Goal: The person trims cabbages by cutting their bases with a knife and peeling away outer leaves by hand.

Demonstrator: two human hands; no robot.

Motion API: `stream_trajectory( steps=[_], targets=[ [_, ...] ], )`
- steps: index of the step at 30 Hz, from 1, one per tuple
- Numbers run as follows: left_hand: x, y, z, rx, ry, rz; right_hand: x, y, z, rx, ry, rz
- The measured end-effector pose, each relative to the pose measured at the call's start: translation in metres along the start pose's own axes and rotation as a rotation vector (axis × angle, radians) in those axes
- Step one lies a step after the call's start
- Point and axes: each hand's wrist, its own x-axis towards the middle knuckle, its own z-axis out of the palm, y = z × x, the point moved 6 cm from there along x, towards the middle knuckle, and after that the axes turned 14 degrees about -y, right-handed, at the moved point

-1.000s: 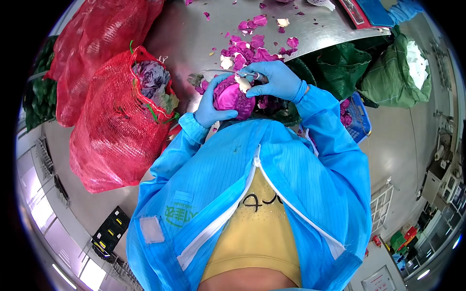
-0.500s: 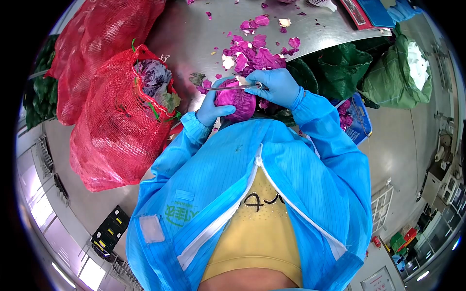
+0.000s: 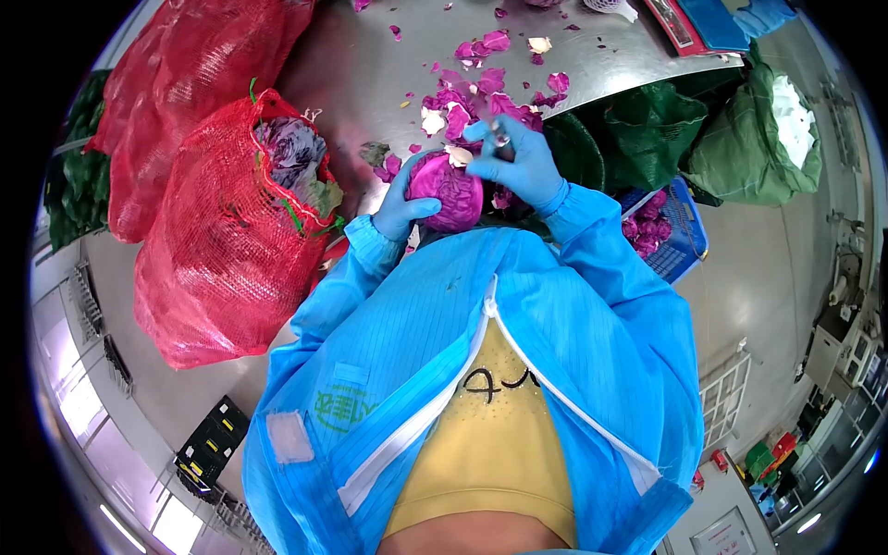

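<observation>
A purple cabbage is sitting just above the middle of the frame, its pale stem end pointing toward the top; it is looking nearly round, so I cannot tell a long axis. The left hand is cupping it, its grip filled. The right hand's grip is closing around a dark handle. Beyond, loose leaves are littering the metal tabletop.

table: smooth, glossy metal | sack: red plastic mesh, shiny | basket: blue plastic | jacket: ribbed cloth
</observation>
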Motion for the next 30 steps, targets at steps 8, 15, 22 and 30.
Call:
stream_trajectory(
  steps=[8,15,22,30],
  targets=[
    [0.003,0.005,-0.002,0.152,-0.075,0.056,0.004,0.017,-0.02,-0.041,0.189,0.146],
    [0.011,0.017,0.005,0.315,-0.21,0.083,0.012,0.001,0.007,-0.271,-0.342,-0.003],
    [0.016,0.019,0.005,0.442,-0.251,0.056,0.012,0.02,0.0,0.198,-0.266,0.051],
    [0.024,0.012,0.0,0.508,-0.268,0.039,0.013,0.02,-0.009,0.071,-0.323,0.078]
  ],
)
